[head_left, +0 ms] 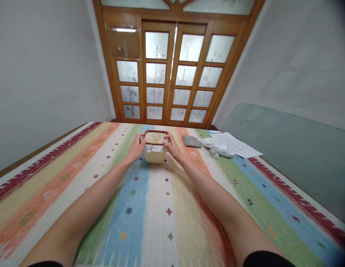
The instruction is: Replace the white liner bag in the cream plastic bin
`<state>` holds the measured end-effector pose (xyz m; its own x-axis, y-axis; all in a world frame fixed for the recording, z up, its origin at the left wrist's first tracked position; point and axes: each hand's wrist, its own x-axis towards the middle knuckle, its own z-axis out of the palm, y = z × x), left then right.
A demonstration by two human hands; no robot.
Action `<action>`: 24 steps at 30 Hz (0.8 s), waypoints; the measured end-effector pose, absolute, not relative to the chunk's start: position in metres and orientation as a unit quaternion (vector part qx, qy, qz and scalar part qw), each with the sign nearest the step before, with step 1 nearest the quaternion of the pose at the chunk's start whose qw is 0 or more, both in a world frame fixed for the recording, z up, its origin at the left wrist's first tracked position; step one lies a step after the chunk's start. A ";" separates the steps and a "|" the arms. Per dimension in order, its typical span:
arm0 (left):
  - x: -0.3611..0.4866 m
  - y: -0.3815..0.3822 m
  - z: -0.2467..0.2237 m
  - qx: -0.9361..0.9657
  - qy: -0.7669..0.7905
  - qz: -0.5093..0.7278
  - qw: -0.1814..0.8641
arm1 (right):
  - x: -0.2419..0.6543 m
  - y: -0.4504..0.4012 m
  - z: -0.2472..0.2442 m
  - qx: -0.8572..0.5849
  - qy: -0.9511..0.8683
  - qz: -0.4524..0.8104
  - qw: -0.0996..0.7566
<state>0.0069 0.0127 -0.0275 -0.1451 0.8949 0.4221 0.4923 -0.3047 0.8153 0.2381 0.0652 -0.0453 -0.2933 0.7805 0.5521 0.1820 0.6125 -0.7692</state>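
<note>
A small cream trash bin (155,157) stands on the striped cloth in front of me, lined with a thin whitish plastic bag (155,148) whose edge hangs over the outside. Around its top is a brown rim ring (155,143). My left hand (137,146) grips the ring at its left side, thumb toward me. On the opposite side, my right hand (172,145) has its fingers closed on the same ring. The undersides of both hands' grips are partly hidden.
Right of the bin lie a folded grey cloth (191,141), a crumpled white plastic bag (218,147) and sheets of paper (239,145). A striped cloth (158,207) covers the surface. A pale green headboard-like panel (283,148) borders the right; wooden glazed doors (176,63) stand beyond.
</note>
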 end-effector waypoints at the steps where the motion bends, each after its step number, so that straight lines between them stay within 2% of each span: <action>1: 0.004 0.016 -0.028 0.634 0.550 0.512 0.184 | 0.237 0.065 -0.046 -0.322 -0.743 0.297 0.505; 5: -0.010 0.033 -0.031 0.668 0.509 0.516 0.169 | 0.233 0.065 -0.051 -0.317 -0.738 0.281 0.525; 10: -0.006 0.046 -0.031 0.687 0.394 0.536 0.292 | 0.230 0.062 -0.052 -0.336 -0.732 0.306 0.508; 13: 0.008 0.045 -0.032 0.677 0.351 0.562 0.322 | 0.228 0.060 -0.054 -0.333 -0.719 0.317 0.521; 18: 0.020 0.037 -0.040 0.669 0.326 0.588 0.318 | 0.226 0.057 -0.055 -0.325 -0.711 0.314 0.538; 24: 0.017 0.019 -0.043 0.696 0.335 0.571 0.278 | 0.243 0.044 -0.048 -0.316 -0.762 0.301 0.478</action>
<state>0.0175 0.0188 -0.0431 0.1243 0.7838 0.6084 0.1487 -0.6209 0.7696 0.2425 0.0444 -0.0479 -0.3428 0.7696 0.5387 0.1949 0.6192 -0.7607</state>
